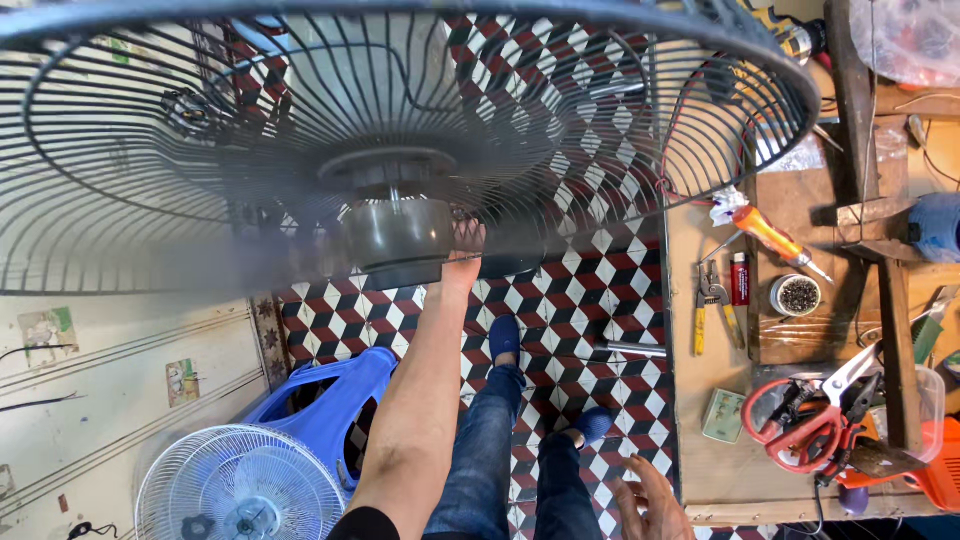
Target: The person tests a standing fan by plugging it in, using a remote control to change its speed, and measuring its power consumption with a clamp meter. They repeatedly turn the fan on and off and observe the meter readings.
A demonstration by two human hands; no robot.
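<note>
Left hand (466, 243) raised, fingers hidden behind grey plastic motor housing (400, 235) of dark wire fan cage (300, 130); grip unclear. Right hand (650, 500) spread, empty, near wooden workbench (720, 470) front edge.

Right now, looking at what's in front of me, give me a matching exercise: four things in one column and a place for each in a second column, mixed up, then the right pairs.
Things:
1. dark fan guard
2. red scissors
3. blue stool
4. orange screwdriver

Places:
A. on the tiled floor, left of the legs
B. near the front edge of the workbench
C. held overhead, left hand at its motor housing
D. farther back on the workbench, beside a small round tin

Pairs: 1-C, 2-B, 3-A, 4-D
</note>
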